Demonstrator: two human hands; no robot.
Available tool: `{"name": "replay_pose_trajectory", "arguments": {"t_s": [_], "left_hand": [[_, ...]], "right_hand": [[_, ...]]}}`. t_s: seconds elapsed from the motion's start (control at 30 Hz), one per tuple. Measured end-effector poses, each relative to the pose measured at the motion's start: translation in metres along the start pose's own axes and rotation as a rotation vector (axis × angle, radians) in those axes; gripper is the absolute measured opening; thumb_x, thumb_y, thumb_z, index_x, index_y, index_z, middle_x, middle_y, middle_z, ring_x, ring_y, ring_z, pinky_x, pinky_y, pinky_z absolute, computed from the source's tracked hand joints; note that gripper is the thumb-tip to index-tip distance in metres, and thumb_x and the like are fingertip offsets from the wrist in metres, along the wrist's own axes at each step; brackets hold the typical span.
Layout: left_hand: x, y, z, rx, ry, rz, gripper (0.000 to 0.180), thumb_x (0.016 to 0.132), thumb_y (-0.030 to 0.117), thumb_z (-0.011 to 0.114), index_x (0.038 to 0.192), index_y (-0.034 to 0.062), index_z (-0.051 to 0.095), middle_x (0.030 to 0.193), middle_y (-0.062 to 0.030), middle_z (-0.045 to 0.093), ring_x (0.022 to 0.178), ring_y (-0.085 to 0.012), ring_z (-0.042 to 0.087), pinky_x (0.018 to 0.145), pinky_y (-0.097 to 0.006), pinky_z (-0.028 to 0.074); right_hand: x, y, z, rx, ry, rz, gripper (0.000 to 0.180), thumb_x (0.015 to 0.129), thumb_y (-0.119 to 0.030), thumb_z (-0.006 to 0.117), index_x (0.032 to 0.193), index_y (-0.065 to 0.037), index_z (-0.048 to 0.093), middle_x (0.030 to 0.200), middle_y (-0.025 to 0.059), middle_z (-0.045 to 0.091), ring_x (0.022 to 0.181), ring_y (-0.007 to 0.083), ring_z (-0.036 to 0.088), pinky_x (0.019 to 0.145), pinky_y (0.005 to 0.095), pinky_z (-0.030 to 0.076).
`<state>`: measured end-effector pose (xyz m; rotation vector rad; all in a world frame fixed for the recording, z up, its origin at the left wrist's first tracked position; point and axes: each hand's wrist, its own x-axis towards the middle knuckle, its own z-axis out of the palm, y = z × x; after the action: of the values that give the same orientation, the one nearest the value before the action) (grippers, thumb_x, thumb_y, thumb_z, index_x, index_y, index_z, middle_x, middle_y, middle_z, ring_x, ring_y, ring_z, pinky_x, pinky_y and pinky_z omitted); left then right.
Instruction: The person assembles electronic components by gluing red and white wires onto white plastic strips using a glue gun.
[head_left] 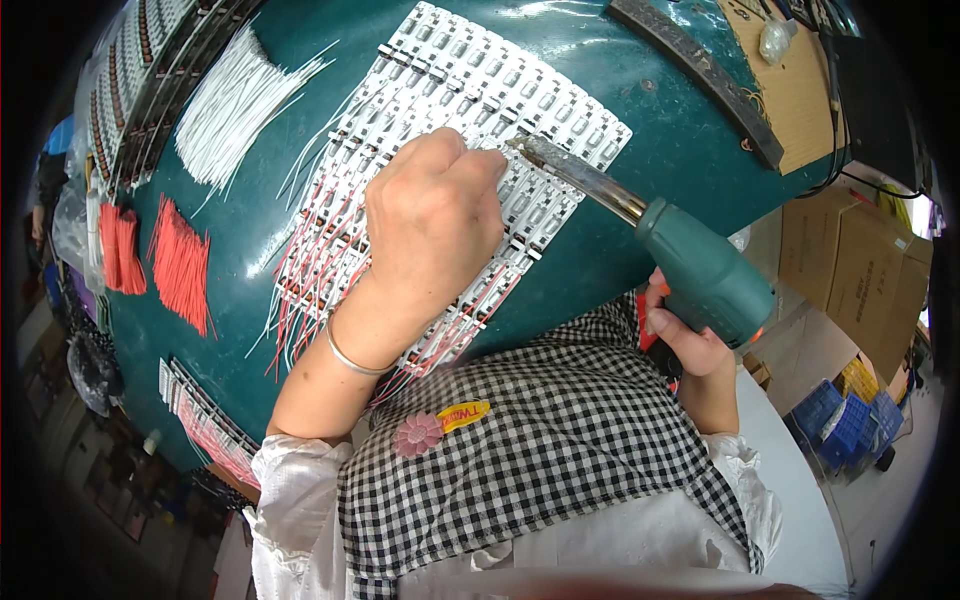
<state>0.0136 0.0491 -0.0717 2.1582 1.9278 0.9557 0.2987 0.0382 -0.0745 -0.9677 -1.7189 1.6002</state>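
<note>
A white panel of small circuit boards (560, 105) lies flat on the bench, with rows of metal parts and red and white wires running off its left and lower sides. Above its middle is my left hand (435, 205), closed in a pinch; whatever the fingertips hold is hidden behind the hand. My right hand (690, 335) grips the handle of a green soldering gun (705, 270). The gun's dark metal tip points left and reaches over the panel, just beside my left fingers. I cannot tell whether the tip touches the board.
Bundles of white wires (240, 110) and red wires (182, 268) lie left on the green bench (560, 320). Stacked boards (150, 90) stand at the far left; more wired boards (215, 425) lie lower left. A dark bar (700, 80) sits at upper right. Cardboard boxes (850, 265) stand right.
</note>
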Motion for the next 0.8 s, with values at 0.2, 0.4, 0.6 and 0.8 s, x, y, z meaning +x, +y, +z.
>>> {"name": "replay_pose_trajectory", "arguments": {"t_s": [0.2, 0.4, 0.6, 0.8], "left_hand": [[-0.001, 0.002, 0.000, -0.041, -0.020, -0.058, 0.013, 0.062, -0.002, 0.063, 0.071, 0.0055, 0.067, 0.061, -0.0081, 0.046, 0.058, -0.0264, 0.054, 0.050, -0.038, 0.044], [0.001, 0.002, 0.000, -0.049, -0.034, -0.051, 0.010, 0.062, -0.002, 0.063, 0.069, 0.0047, 0.066, 0.061, -0.0086, 0.046, 0.057, -0.0270, 0.054, 0.049, -0.039, 0.044], [0.002, 0.003, 0.000, -0.029, -0.029, -0.066, 0.007, 0.065, -0.001, 0.064, 0.068, 0.0046, 0.067, 0.062, -0.0092, 0.049, 0.057, -0.0275, 0.055, 0.050, -0.039, 0.045], [0.002, 0.007, 0.000, 0.019, -0.069, -0.090, 0.009, 0.065, -0.001, 0.064, 0.069, 0.0063, 0.067, 0.064, -0.0069, 0.051, 0.061, -0.0264, 0.056, 0.051, -0.039, 0.046]], "right_hand": [[0.007, 0.003, -0.007, -0.156, -0.119, -0.132, 0.037, 0.074, 0.007, 0.059, 0.110, 0.000, 0.052, 0.089, 0.0115, 0.058, 0.065, 0.0169, 0.057, 0.058, 0.0277, 0.047], [0.008, -0.002, -0.006, 0.025, -0.034, -0.092, 0.041, 0.074, 0.004, 0.063, 0.113, 0.006, 0.053, 0.092, 0.0135, 0.060, 0.062, 0.0172, 0.057, 0.053, 0.0269, 0.047], [0.004, -0.013, 0.003, 0.205, 0.147, 0.046, 0.055, 0.074, -0.004, 0.068, 0.124, 0.012, 0.050, 0.098, 0.0152, 0.060, 0.056, 0.0165, 0.055, 0.049, 0.0259, 0.045], [-0.005, -0.008, -0.008, 0.232, 0.099, 0.056, 0.053, 0.076, 0.001, 0.065, 0.126, 0.009, 0.049, 0.107, 0.0163, 0.059, 0.064, 0.0163, 0.056, 0.057, 0.0278, 0.046]]}}
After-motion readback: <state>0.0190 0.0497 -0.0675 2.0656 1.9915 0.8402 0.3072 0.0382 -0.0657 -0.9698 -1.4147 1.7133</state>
